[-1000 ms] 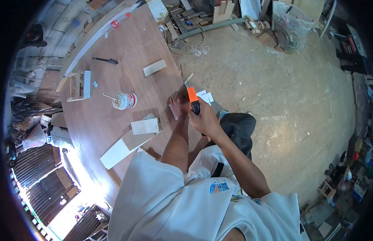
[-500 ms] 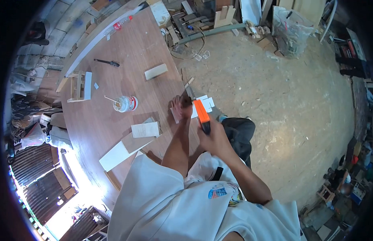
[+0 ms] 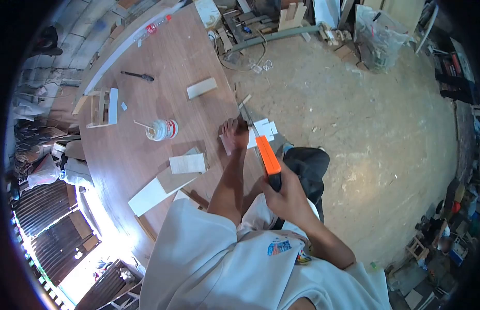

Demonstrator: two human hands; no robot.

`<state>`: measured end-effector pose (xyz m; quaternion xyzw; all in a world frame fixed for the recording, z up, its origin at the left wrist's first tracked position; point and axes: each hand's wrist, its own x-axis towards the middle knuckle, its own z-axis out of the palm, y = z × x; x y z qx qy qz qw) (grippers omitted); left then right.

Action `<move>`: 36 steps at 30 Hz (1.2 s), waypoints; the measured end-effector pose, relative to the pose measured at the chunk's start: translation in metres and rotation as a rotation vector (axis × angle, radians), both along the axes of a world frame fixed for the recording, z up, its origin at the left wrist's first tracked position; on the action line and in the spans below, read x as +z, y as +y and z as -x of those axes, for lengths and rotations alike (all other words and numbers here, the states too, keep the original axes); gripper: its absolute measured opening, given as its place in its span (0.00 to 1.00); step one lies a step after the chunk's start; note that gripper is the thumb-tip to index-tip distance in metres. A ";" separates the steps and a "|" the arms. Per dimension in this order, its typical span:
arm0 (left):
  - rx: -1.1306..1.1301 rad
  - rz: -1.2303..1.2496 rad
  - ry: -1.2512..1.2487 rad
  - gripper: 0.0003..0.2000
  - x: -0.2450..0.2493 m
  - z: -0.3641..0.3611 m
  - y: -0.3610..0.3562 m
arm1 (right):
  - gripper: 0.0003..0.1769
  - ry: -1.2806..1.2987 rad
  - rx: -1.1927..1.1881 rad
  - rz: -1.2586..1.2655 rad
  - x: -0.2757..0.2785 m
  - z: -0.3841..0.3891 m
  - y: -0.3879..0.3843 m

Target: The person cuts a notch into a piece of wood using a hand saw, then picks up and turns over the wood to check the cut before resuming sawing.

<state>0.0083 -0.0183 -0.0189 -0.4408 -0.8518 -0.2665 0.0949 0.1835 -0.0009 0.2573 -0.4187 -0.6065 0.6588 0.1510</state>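
Note:
My right hand (image 3: 287, 194) is closed round the orange and black handle of a handsaw (image 3: 268, 156). The saw's thin blade points away from me, along the table's edge and close beside my left hand (image 3: 234, 134). That hand presses down on a pale board (image 3: 226, 145) at the edge, its fingers curled over it and hiding most of it. Just past the edge, white flat pieces (image 3: 264, 129) show near the blade.
On the brown table (image 3: 162, 98) are a jar with a stick (image 3: 162, 130), a wood block (image 3: 201, 88), a dark pen-like tool (image 3: 137, 76), a small wooden frame (image 3: 103, 107), stacked white boards (image 3: 187, 164) and a bottle (image 3: 158, 24). Scrap wood and a plastic bag (image 3: 379, 39) stand beyond.
My right hand has drawn the handsaw back towards my body, so its orange handle sits lower and a little to the right. My left hand stays on the board.

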 end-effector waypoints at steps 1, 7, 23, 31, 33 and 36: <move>0.000 0.047 -0.052 0.04 0.001 0.004 0.010 | 0.11 0.007 -0.007 0.018 0.002 0.000 0.003; -0.055 0.029 -0.067 0.04 0.014 0.004 0.001 | 0.08 -0.025 -0.058 -0.270 -0.112 0.064 0.031; -0.053 -0.118 -0.065 0.04 0.001 0.005 0.008 | 0.08 0.056 -0.065 -0.135 -0.011 0.010 0.004; -0.066 0.004 -0.137 0.06 0.009 0.006 0.008 | 0.12 -0.059 -0.034 -0.139 -0.093 0.051 0.028; -0.023 0.093 -0.117 0.06 0.012 0.010 0.019 | 0.12 -0.043 -0.042 -0.263 -0.069 0.039 0.020; 0.100 0.285 -0.450 0.05 0.035 0.007 0.020 | 0.09 0.108 -0.091 -0.135 -0.013 0.009 0.001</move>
